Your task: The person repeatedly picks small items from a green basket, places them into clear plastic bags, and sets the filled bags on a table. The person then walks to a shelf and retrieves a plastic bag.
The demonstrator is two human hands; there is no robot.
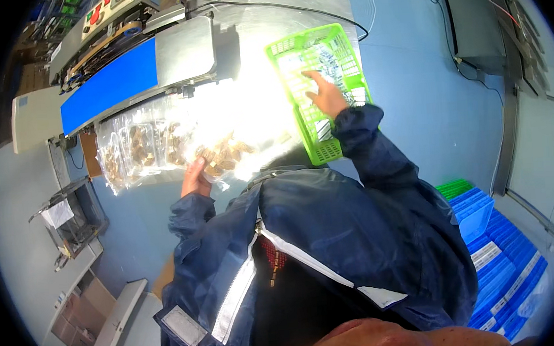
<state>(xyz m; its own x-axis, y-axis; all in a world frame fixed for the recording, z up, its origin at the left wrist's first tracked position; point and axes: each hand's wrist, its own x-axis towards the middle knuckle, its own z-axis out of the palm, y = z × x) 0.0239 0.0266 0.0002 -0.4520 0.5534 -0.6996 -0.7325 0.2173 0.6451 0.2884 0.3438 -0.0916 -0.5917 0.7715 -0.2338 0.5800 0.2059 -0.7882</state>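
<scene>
My left hand (196, 177) grips the near edge of a clear bag (226, 154) of brown pieces at the end of a row of similar bags (139, 147) on the steel table (243, 50). My right hand (324, 96) is over a bright green plastic basket (315, 152) holding small white packets (324, 129). Its thumb and index finger are apart, with nothing seen between them. Glare washes out part of the table between my hands, so details there are hard to make out.
A machine with a blue belt (107, 87) and control panel (90, 22) stands at upper left. A black cable (265, 5) crosses the table's back. Stacked blue crates (502, 266) sit at lower right, a metal frame (69, 226) at left, dark equipment (472, 24) at upper right.
</scene>
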